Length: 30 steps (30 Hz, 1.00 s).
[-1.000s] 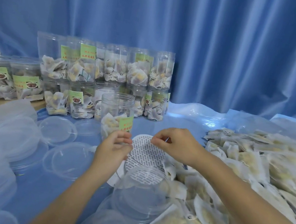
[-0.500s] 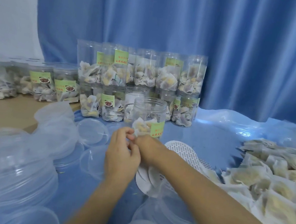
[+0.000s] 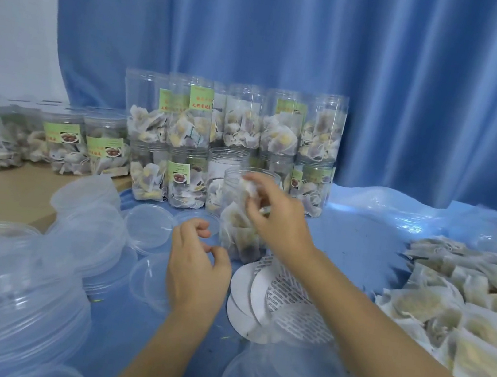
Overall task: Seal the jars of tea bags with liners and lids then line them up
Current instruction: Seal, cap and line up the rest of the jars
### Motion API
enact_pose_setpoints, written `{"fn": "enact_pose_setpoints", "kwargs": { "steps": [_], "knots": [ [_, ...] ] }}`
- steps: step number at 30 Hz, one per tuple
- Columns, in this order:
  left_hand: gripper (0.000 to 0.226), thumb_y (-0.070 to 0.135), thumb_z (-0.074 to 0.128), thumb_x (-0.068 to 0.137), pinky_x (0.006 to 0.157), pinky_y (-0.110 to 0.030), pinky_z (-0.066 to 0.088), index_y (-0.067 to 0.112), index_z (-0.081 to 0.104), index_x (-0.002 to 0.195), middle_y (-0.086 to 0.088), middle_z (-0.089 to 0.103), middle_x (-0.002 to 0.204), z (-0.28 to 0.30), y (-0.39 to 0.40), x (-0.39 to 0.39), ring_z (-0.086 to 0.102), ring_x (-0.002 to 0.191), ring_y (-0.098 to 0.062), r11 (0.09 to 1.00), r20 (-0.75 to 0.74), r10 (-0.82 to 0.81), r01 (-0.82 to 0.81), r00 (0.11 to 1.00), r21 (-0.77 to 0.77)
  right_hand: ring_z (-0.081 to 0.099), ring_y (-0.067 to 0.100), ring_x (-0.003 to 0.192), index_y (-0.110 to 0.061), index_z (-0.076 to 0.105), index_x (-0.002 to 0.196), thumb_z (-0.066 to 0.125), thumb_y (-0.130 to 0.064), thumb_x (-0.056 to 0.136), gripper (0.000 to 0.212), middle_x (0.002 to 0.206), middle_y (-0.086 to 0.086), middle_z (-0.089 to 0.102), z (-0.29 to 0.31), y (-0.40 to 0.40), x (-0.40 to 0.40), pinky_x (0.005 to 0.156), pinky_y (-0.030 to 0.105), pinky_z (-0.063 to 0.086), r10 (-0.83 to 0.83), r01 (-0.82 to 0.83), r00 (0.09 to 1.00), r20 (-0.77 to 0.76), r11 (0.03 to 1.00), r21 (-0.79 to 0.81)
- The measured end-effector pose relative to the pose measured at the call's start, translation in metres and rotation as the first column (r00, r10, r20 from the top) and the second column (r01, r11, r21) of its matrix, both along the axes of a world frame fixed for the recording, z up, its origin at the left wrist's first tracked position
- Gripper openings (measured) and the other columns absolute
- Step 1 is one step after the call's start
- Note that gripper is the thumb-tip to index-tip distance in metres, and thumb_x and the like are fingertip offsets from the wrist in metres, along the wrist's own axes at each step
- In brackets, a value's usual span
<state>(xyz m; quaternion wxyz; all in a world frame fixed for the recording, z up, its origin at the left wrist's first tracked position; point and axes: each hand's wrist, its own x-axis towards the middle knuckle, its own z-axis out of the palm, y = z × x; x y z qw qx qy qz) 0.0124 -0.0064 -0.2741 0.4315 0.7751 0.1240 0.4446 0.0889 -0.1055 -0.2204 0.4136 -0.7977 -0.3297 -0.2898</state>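
Observation:
An open clear jar (image 3: 237,219) partly filled with tea bags stands in the middle of the blue cloth. My right hand (image 3: 275,215) is at its mouth and pinches a tea bag (image 3: 248,188) over the rim. My left hand (image 3: 194,264) hovers just left of the jar base, fingers loosely curled, holding nothing. A fan of round white liners (image 3: 269,301) lies on the cloth under my right forearm. Loose clear lids (image 3: 146,226) lie left of the jar.
Filled jars (image 3: 241,142) stand stacked two high against the blue curtain, and more lidded jars (image 3: 64,141) line up to the left. Piles of clear lids (image 3: 16,289) fill the left front. A heap of loose tea bags (image 3: 465,304) lies at the right.
My hands were together in front of the jar. Now the right hand has risen to the jar mouth with a tea bag, and the left hand has dropped away, free. The view shifted left.

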Motion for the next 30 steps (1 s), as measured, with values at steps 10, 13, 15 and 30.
{"fn": "enact_pose_setpoints", "kwargs": {
  "steps": [10, 13, 15, 30],
  "knots": [
    [0.035, 0.000, 0.055, 0.081, 0.061, -0.018, 0.030, 0.026, 0.039, 0.098, 0.006, 0.046, 0.100, -0.003, 0.001, 0.002, 0.049, 0.066, -0.003, 0.998, -0.041, -0.058, 0.058, 0.997, -0.014, 0.031, 0.033, 0.136, -0.022, 0.056, 0.127, 0.029, -0.040, 0.102, 0.041, 0.135, 0.015, 0.052, 0.039, -0.005, 0.042, 0.107, 0.038, 0.017, -0.274, 0.198, 0.953, -0.125, 0.883, -0.426],
    [0.032, 0.000, 0.055, 0.081, 0.060, -0.018, 0.029, 0.022, 0.042, 0.098, 0.005, 0.045, 0.100, -0.005, 0.000, 0.003, 0.050, 0.066, -0.009, 0.997, -0.057, -0.074, 0.074, 0.996, 0.002, 0.022, 0.028, 0.140, -0.026, 0.061, 0.123, 0.035, -0.037, 0.100, 0.036, 0.143, 0.012, 0.044, 0.032, -0.024, 0.036, 0.114, 0.041, 0.012, -0.272, 0.220, 0.959, -0.074, 0.887, -0.407],
    [0.028, 0.001, 0.055, 0.082, 0.062, -0.020, 0.031, 0.019, 0.045, 0.101, 0.005, 0.044, 0.101, -0.005, 0.000, 0.004, 0.051, 0.067, -0.010, 0.997, -0.081, -0.079, 0.081, 0.994, 0.016, 0.040, 0.022, 0.126, -0.022, 0.065, 0.115, 0.054, -0.032, 0.094, 0.026, 0.129, 0.006, 0.056, 0.032, -0.040, 0.027, 0.106, 0.032, 0.026, -0.228, 0.213, 0.974, -0.006, 0.916, -0.341],
    [0.031, -0.004, 0.055, 0.080, 0.060, -0.021, 0.034, 0.019, 0.046, 0.101, 0.003, 0.045, 0.102, -0.012, -0.002, 0.000, 0.048, 0.064, -0.003, 0.985, -0.155, -0.098, 0.118, 0.983, 0.128, 0.048, 0.012, 0.110, -0.036, 0.053, 0.121, 0.079, -0.057, 0.060, 0.069, 0.113, -0.011, 0.048, -0.005, -0.100, 0.002, 0.095, 0.030, 0.041, -0.260, -0.128, 0.836, -0.483, 0.764, -0.632]
  ]
}}
